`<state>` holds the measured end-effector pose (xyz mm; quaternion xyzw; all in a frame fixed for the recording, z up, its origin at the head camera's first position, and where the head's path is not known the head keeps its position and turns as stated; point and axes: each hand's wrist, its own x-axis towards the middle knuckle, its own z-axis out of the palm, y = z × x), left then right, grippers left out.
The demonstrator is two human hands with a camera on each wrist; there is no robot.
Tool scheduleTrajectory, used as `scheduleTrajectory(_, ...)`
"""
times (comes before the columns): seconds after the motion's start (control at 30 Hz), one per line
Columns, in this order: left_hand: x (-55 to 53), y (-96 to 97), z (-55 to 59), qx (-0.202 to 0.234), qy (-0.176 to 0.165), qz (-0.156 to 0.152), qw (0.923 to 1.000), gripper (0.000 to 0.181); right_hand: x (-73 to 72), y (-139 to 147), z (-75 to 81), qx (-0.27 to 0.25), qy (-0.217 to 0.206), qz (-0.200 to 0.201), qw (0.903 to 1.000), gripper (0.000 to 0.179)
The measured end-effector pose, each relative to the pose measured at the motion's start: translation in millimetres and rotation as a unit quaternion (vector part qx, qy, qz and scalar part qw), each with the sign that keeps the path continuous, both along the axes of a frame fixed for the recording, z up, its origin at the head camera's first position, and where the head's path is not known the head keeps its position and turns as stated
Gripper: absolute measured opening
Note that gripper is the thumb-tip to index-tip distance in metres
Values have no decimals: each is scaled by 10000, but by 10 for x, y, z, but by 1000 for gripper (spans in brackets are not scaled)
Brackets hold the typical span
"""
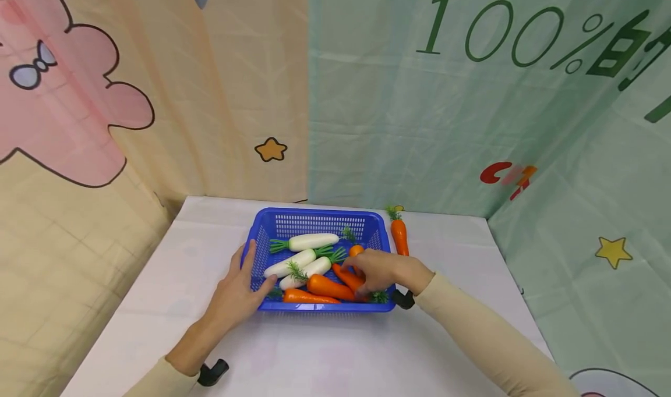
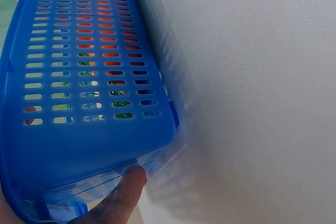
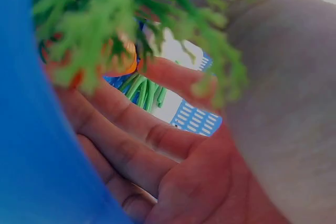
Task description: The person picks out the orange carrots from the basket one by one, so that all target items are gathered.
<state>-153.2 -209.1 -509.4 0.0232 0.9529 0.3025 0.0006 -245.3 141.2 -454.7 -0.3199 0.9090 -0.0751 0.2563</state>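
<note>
A blue plastic basket [image 1: 325,307] holds white radishes [image 1: 313,241] with green tops and several orange carrots [image 1: 331,287] with leafy tops. My left hand [image 1: 237,289] holds the basket's left side, its thumb over the front left corner. In the left wrist view, one finger [image 2: 131,187] presses the outside of the slotted wall. My right hand [image 1: 378,269] reaches into the right part of the basket, fingers bent down at a carrot by the front wall. In the right wrist view, blurred green leaves [image 3: 136,19] cover part of that carrot, between thumb and fingers.
Another carrot [image 1: 399,237] lies on the white table [image 1: 335,356], just right of the basket. Printed curtains [image 1: 367,123] hang behind the table and along both sides. A black wrist mount [image 1: 212,372] sits at my left wrist.
</note>
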Motion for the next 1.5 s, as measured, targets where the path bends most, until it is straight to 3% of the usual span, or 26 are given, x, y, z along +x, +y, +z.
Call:
scheduleTrajectory(0.23,-3,-1,3,12,-40,4,10000,106,-5,24,63,-247,46,48,9997,58)
scheduleTrajectory(0.53,-17,-20,-10,-16,-38,-65,10000,107,88,111,148,-444,257,-358,9980,49)
scheduleTrajectory(1.0,-14,-39,-21,-29,-47,-107,9999,108,157,273,243,-675,815,-21,9944,45)
scheduleTrajectory(1.23,11,-41,-29,-15,-46,-97,9999,108,178,373,312,-1210,1124,63,9863,42)
scheduleTrajectory(1.5,2,-33,-17,4,45,-101,9999,107,132,532,413,-2118,1130,-562,9691,38)
